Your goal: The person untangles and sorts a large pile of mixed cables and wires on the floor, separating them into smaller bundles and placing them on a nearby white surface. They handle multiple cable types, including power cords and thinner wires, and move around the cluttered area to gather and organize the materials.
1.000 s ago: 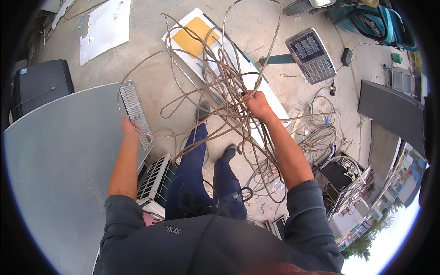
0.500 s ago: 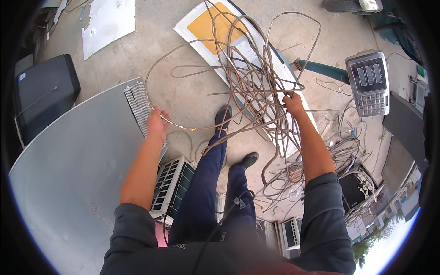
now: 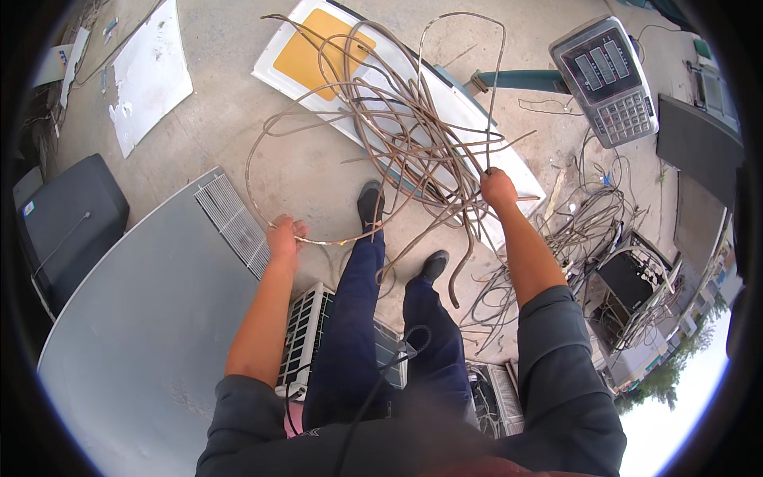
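Observation:
A tangled bundle of thin brown metal tubing [image 3: 409, 135] hangs and spreads in front of me, over a long white panel [image 3: 517, 179] with a yellow patch. My left hand [image 3: 286, 236] has its fingers curled round one long loop at the bundle's left side. On the right side, my right hand [image 3: 498, 188] is closed around a bent length that rises in a tall arch. Palm and fingertips of the right hand are partly hidden. Loose tube ends stick out on several sides, one thick end pointing down between my hands.
A large grey sheet panel [image 3: 151, 318] with a white grille lies at left, beside a black casing [image 3: 71, 226]. A digital scale display [image 3: 604, 79] stands at upper right. More tangled tubing [image 3: 584, 230] lies at right. An air-conditioner unit [image 3: 304, 338] sits by my legs.
The view has turned, so the scale and white panel sit further left and higher. Both hands keep hold of the tubing; the bundle has shifted and its loops have spread differently.

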### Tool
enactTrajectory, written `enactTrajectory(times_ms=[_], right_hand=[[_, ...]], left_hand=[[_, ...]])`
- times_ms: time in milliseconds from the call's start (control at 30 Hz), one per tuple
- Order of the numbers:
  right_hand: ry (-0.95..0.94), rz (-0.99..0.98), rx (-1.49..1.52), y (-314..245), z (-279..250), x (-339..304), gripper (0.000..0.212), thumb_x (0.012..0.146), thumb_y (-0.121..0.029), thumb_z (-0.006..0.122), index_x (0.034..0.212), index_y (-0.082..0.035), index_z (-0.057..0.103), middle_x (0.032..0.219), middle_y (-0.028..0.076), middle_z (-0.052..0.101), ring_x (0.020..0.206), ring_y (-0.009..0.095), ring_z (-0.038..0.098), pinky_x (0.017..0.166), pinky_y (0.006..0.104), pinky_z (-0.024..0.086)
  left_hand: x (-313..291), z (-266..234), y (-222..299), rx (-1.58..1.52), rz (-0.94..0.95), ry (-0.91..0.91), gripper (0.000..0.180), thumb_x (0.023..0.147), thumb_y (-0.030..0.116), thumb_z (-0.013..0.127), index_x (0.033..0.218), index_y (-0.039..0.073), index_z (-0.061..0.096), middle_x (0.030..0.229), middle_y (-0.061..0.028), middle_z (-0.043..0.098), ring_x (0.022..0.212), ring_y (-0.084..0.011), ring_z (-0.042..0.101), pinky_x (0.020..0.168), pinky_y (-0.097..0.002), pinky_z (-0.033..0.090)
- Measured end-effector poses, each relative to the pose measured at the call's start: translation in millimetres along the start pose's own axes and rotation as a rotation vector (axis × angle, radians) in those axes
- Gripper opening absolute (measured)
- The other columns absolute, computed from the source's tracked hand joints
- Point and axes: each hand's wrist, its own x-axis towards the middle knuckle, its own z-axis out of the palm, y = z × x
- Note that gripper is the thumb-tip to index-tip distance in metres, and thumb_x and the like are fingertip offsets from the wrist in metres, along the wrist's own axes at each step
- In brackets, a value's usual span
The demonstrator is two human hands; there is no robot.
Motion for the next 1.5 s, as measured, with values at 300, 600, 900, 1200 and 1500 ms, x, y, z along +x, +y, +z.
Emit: enactTrajectory(times_ms=[300, 600, 900, 1200, 1500], right_hand=[[0.119, -0.185, 0.212, -15, 48, 1, 0.055, 0.094, -0.035, 0.068, 0.123, 0.010, 0.057, 0.109, 0.034, 0.069, 0.108, 0.046, 0.067, 0.094, 0.0488, 0.053], [0.624, -0.245, 0.557, -10, 38, -19, 0.049, 0.094, -0.021, 0.066, 0.132, 0.008, 0.056, 0.119, 0.027, 0.061, 0.111, 0.044, 0.059, 0.096, 0.0497, 0.049], [0.763, -0.364, 0.266, -37, -27, 81, 0.059, 0.093, -0.037, 0.065, 0.132, 0.006, 0.058, 0.120, 0.029, 0.066, 0.115, 0.042, 0.062, 0.099, 0.0483, 0.051], [0.362, -0.328, 0.225, -123, -11, 112, 0.067, 0.086, -0.040, 0.071, 0.134, 0.005, 0.058, 0.119, 0.029, 0.069, 0.113, 0.042, 0.067, 0.099, 0.0453, 0.052], [0.262, -0.301, 0.052, -129, -14, 114, 0.059, 0.088, -0.046, 0.066, 0.114, 0.007, 0.065, 0.113, 0.029, 0.071, 0.109, 0.043, 0.068, 0.095, 0.0475, 0.054]], left_hand=[[4, -5, -64, 0.165, -0.001, -0.128, 0.050, 0.103, 0.029, 0.058, 0.147, 0.011, 0.043, 0.112, -0.0120, 0.067, 0.089, -0.0208, 0.067, 0.070, -0.0335, 0.054], [-10, 37, -90, -0.097, 0.134, -0.010, 0.062, 0.097, 0.032, 0.063, 0.150, 0.009, 0.040, 0.138, -0.0168, 0.053, 0.115, -0.0290, 0.061, 0.090, -0.0414, 0.052], [29, 8, 19, -0.210, 0.516, 0.190, 0.051, 0.103, 0.029, 0.052, 0.147, 0.004, 0.043, 0.114, -0.0098, 0.059, 0.089, -0.0185, 0.058, 0.079, -0.0375, 0.050], [51, 52, 64, -0.124, 0.637, 0.055, 0.047, 0.107, 0.016, 0.046, 0.153, 0.010, 0.044, 0.073, 0.0031, 0.043, 0.055, -0.0061, 0.034, 0.046, -0.0250, 0.030], [59, 76, 84, -0.017, 0.679, 0.129, 0.044, 0.107, 0.015, 0.046, 0.149, 0.005, 0.049, 0.077, 0.0043, 0.043, 0.062, -0.0056, 0.037, 0.056, -0.0243, 0.034]])
